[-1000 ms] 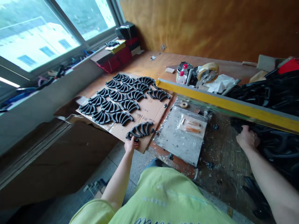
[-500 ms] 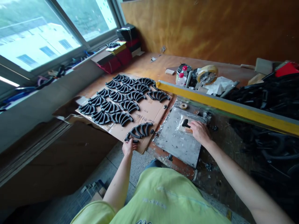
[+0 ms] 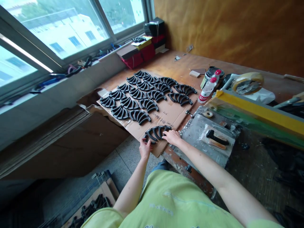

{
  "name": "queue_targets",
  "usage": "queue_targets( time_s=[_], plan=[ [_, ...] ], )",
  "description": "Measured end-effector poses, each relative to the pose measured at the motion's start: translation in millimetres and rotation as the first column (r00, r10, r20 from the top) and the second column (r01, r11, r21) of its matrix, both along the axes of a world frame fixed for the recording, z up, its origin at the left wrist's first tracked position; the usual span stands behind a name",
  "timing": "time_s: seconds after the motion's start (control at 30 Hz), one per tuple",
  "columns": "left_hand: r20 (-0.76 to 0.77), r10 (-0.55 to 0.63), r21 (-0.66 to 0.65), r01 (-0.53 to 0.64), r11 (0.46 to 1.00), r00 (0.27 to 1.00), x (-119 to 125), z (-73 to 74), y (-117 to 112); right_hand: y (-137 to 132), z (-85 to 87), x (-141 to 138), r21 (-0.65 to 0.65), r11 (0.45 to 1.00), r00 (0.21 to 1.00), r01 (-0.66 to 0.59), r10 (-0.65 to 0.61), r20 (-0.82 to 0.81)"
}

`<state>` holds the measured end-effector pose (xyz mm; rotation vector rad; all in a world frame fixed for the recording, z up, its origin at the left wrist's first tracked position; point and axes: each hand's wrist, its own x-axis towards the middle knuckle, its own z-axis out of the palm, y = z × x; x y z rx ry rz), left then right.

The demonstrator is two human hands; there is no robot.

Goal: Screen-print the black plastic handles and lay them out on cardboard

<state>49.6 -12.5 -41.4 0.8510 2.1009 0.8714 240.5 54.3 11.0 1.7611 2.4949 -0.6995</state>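
A row of black curved pieces lies fanned out on the near end of a cardboard sheet. My left hand has its fingers closed on the piece at the row's left end. At the right end, my right hand pinches another curved piece between thumb and fingers, though its grip is partly hidden. Several more fans of such pieces cover the far part of the cardboard. One black T-shaped piece rests on a small block on the grey metal plate, with no hand on it.
A yellow-edged screen frame slants over the bench at the right. Behind it are a red-capped bottle and a tape roll. Dark loose parts lie far right. Red and black bundles stand near the window.
My right hand has left the T-shaped piece on the metal plate and moved left to the row of curved pieces. My left hand stays at the row's left end. The view has turned right.
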Motion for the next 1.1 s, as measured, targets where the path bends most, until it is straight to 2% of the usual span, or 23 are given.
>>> queue_targets(
  time_s=[0.13, 0.23, 0.33, 0.53, 0.7, 0.87, 0.97, 1.1],
  plan=[
    [-0.002, -0.145, -0.041, 0.145, 0.989, 0.989, 0, 1.6, 7, 11, -9.3, -18, -0.037, 0.999, 1.0, 0.003, -0.002, 0.021],
    [-0.015, -0.191, -0.131, 0.187, 0.974, 0.982, -2, 3.8, 18, 17, -9.7, -25, -0.052, 0.998, 0.999, 0.025, -0.024, 0.032],
    [-0.049, -0.234, -0.14, 0.225, 0.964, 0.971, 2, 4.8, 38, 25, -10.7, -25, -0.057, 0.993, 0.995, 0.1, -0.099, 0.029],
    [-0.143, -0.402, -0.108, 0.389, 0.915, 0.904, 38, 8.2, 103, 62, -15.9, 8, -0.025, 0.953, 0.953, 0.303, -0.302, 0.006],
    [-0.246, -0.564, -0.087, 0.562, 0.823, 0.788, 72, 19.8, 171, 98, -19.1, 40, 0.028, 0.894, 0.893, 0.447, -0.448, 0.041],
    [-0.314, -0.658, -0.096, 0.667, 0.739, 0.684, 82, 28.3, 227, 123, -19.1, 40, 0.025, 0.841, 0.841, 0.541, -0.541, -0.008],
    [-0.358, -0.663, -0.114, 0.674, 0.73, 0.657, 79, 28.2, 246, 135, -18.6, 31, 0.009, 0.823, 0.822, 0.568, -0.567, -0.047],
    [-0.41, -0.636, -0.14, 0.644, 0.752, 0.654, 76, 23.9, 249, 142, -21.4, 24, -0.028, 0.794, 0.791, 0.607, -0.607, -0.074]
  ],
)
